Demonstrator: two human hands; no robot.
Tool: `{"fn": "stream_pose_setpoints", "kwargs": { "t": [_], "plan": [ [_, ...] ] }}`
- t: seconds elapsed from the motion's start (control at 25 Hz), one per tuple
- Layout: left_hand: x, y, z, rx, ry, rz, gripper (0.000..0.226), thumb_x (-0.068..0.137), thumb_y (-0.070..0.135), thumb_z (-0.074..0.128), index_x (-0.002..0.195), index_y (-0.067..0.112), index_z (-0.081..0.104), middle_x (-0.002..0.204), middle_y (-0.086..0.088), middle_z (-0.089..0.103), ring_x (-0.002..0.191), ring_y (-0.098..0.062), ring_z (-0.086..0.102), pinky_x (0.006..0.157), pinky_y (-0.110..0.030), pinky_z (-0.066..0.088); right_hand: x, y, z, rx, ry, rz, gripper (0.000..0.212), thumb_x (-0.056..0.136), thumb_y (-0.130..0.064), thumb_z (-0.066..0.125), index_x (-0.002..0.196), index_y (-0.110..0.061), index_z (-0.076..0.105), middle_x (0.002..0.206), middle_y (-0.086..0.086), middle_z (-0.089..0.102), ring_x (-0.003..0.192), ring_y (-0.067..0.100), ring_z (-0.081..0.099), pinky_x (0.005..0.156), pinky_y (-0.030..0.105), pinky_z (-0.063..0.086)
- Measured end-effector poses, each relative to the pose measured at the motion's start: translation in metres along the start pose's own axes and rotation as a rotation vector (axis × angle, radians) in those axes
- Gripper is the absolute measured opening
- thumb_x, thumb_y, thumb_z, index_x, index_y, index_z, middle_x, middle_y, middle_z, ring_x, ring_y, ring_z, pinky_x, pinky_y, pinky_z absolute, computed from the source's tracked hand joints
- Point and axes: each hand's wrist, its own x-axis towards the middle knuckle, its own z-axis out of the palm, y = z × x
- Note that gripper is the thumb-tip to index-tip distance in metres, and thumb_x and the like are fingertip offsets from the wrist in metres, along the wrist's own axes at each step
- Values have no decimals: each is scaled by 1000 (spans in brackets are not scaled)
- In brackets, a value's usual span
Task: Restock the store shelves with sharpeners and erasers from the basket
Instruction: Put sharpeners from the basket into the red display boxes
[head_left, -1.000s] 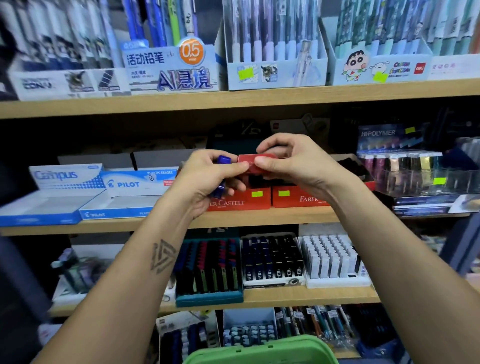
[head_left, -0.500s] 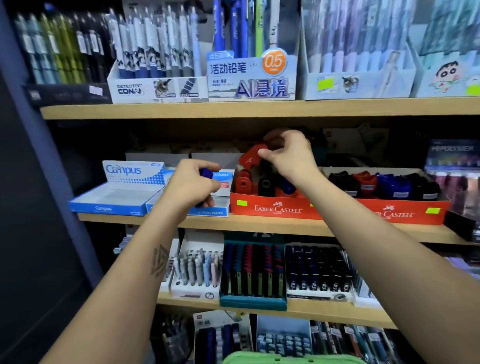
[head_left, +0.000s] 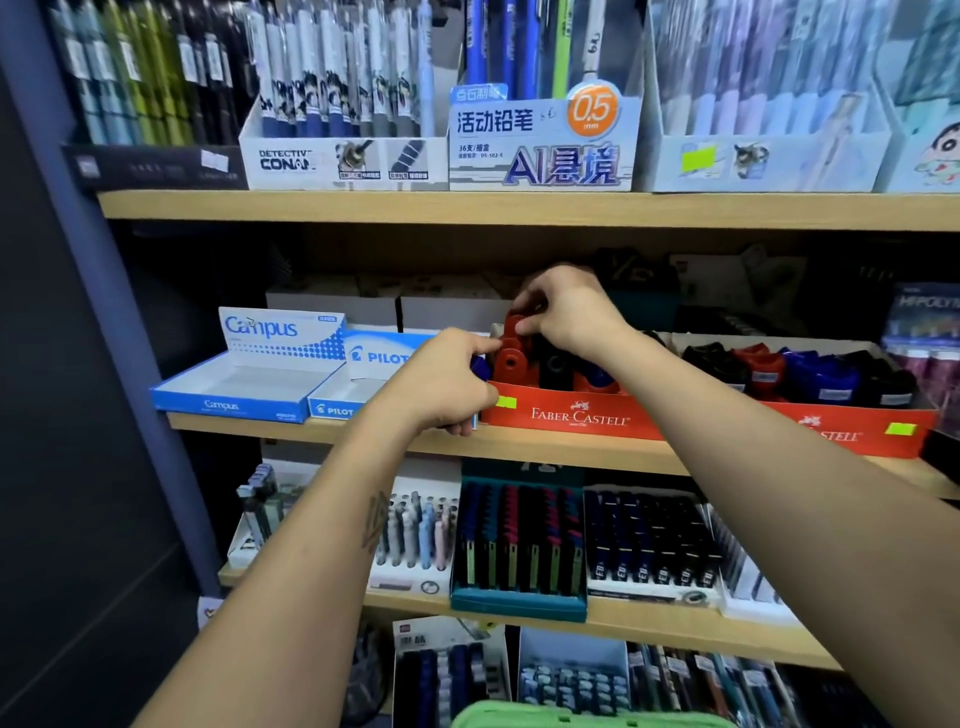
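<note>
Big wooden middle shelf first, with the red Faber-Castell tray sitting on it; all places told from that tray. Just left of the tray, two blue and white eraser boxes, Campus and Pilot, looking bare inside. Far below the tray, at the bottom edge, a bit of the green basket. Over the tray's back left corner, the right hand, fingers bent, pinching a red sharpener and setting it onto the row of red, black and blue ones. Red sharpener tipped, long side running up and down and leaning a little; hard to tell which way its hole faces, though the red one under it shows its round hole to the front. At the tray's front left corner, the left hand, curled around a blue sharpener, only a small bit peeking out, so no telling its direction. Possible trouble: red one not pushed in snug, could tip, slide off the row, or knock neighbors over. Also, blue one might slip from the curled hand and drop off the shelf toward the basket.
</note>
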Motion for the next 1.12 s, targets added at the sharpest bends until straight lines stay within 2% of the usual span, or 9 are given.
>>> {"fn": "stream_pose_setpoints", "kwargs": {
  "t": [0.2, 0.44, 0.52, 0.6, 0.72, 0.84, 0.96, 1.04, 1.12],
  "plan": [
    [2, -2, 1, -16, -7, -14, 71, 88, -4, 53, 152, 23, 40, 58, -6, 62, 38, -12, 58, 38, -21, 43, -1, -2, 1, -61, -41, -14, 18, 84, -22, 79, 102, -21, 76, 115, 3, 70, 107, 20, 64, 92, 31, 52],
    [2, -3, 2, -29, -8, -19, 69, 88, -5, 54, 151, 22, 41, 57, -6, 61, 36, -10, 56, 38, -20, 42, -9, -15, -7, -162, -183, -34, 31, 95, -1, 56, 110, -18, 77, 124, 5, 68, 114, 24, 62, 97, 34, 53],
    [1, -2, 2, -50, 34, -3, 67, 87, -3, 56, 148, 22, 46, 70, -9, 67, 39, -12, 58, 39, -21, 45, -11, -18, -8, -165, -182, -31, 28, 94, -6, 58, 107, -21, 77, 123, 4, 69, 112, 24, 63, 96, 38, 54],
    [3, 0, 1, -139, 174, 20, 60, 86, 4, 63, 142, 22, 51, 98, -11, 70, 48, -15, 62, 44, -26, 51, -15, -17, -12, -141, -166, -59, 33, 91, -5, 58, 113, -23, 76, 126, 3, 68, 116, 23, 61, 100, 35, 52],
    [7, 7, 3, -323, 257, 39, 70, 79, 28, 79, 139, 27, 43, 112, -8, 62, 69, -15, 67, 46, -24, 50, -37, -12, -30, 293, -57, -81, 41, 88, 4, 54, 119, -15, 73, 119, 5, 70, 115, 19, 62, 97, 28, 50],
    [6, 20, 16, -277, 150, 134, 96, 72, 25, 82, 149, 31, 25, 117, -4, 62, 88, -16, 68, 65, -31, 58, -66, -1, -50, 836, -194, -23, 21, 96, -16, 62, 112, -5, 72, 91, 17, 72, 79, 24, 67, 66, 28, 52],
    [4, 32, 33, -214, 54, 248, 113, 71, 15, 80, 155, 39, 9, 133, 2, 54, 107, -15, 63, 77, -25, 56, -81, 18, -58, 759, -301, -50, 22, 88, -19, 75, 107, -8, 74, 91, 14, 73, 78, 21, 66, 69, 35, 52],
    [5, 38, 40, -310, -1, 245, 114, 67, 13, 84, 153, 42, 15, 131, 0, 55, 108, -17, 65, 86, -34, 59, -84, 32, -62, 801, -278, -23, 19, 85, -5, 75, 104, -7, 75, 95, 14, 75, 86, 24, 71, 80, 38, 56],
    [7, 40, 43, -552, -57, 200, 107, 66, 3, 85, 153, 29, 28, 122, -8, 61, 101, -19, 70, 85, -36, 59, -85, 47, -68, 879, -191, 8, 20, 83, 3, 73, 101, -5, 75, 95, 17, 75, 90, 29, 73, 86, 40, 57]
  ]
}}
